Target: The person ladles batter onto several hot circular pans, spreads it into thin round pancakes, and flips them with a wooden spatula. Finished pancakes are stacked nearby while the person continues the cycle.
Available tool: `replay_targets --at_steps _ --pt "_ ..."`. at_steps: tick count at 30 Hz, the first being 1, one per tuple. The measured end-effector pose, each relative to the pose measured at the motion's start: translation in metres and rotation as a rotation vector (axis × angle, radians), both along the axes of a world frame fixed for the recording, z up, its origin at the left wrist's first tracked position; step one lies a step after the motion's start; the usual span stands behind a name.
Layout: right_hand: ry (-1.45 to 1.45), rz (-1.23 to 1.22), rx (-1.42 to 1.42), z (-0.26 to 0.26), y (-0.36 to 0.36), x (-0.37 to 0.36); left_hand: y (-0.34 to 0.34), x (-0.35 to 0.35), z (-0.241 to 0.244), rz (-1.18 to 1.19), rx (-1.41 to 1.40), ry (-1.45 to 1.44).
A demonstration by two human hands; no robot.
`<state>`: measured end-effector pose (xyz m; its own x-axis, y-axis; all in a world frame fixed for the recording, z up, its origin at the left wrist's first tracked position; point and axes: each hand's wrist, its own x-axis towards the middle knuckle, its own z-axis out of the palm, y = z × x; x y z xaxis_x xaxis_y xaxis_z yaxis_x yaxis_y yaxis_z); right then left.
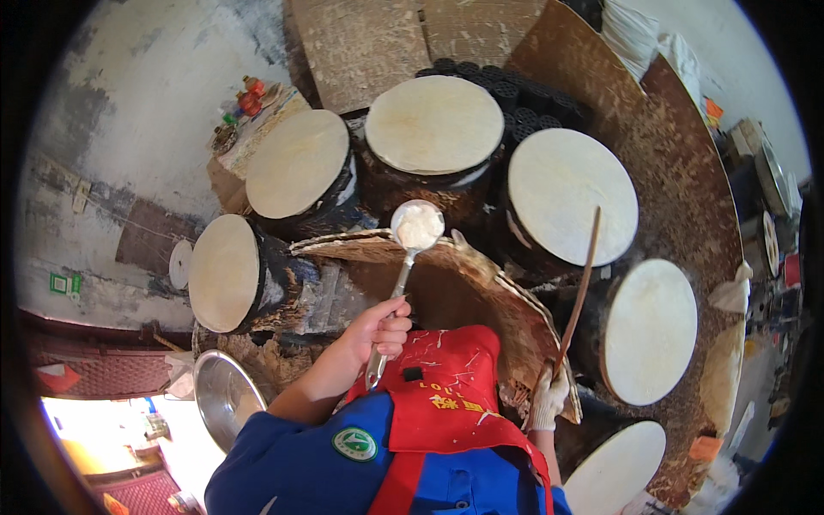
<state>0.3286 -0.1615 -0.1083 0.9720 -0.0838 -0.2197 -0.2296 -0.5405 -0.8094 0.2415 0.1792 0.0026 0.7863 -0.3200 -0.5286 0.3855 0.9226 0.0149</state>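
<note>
My bare left hand (381, 331) grips the handle of a metal ladle (404, 273). Off-white batter (420, 225) fills the ladle's bowl, which hangs in front of the middle griddle. My right hand (549, 398), in a white knit glove, is shut around the lower end of a thin wooden stick (582, 290). The stick's far tip lies over a round pale batter sheet (566, 187) on the right-hand griddle; I cannot tell if it touches. Similar thin sheets cover the middle griddle (434, 122), the back-left griddle (299, 164), the left griddle (225, 273) and the right-side griddle (650, 331).
Dark drum stoves (425, 187) ring me, with a worn cardboard-like barrier (476, 261) between them and my apron. A steel basin (222, 393) stands at my left. Black honeycomb coal briquettes (524, 96) are stacked behind. Bottles (250, 102) sit on a ledge at the back left.
</note>
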Motion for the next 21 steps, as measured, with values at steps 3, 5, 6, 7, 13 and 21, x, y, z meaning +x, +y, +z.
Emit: replay_targets --at_steps 3,5,6,7,13,21 --pt "-0.052 0.159 0.050 -0.012 0.082 0.046 0.059 -0.019 0.007 0.126 -0.032 -0.039" --pt "-0.022 0.286 0.033 0.001 0.152 0.083 0.102 -0.031 0.017 0.237 -0.094 -0.018" --pt "-0.145 0.345 -0.046 0.007 0.187 0.102 0.121 -0.035 0.027 0.331 -0.160 -0.032" --pt "-0.265 0.413 -0.125 0.012 0.223 0.120 0.140 -0.043 0.035 0.433 -0.224 -0.044" --pt "-0.275 0.693 -0.382 0.022 0.380 0.220 0.232 -0.078 0.070 0.343 0.786 -0.144" --pt "-0.337 1.127 -0.529 0.016 0.428 0.267 0.289 -0.039 0.021 0.229 0.111 0.115"
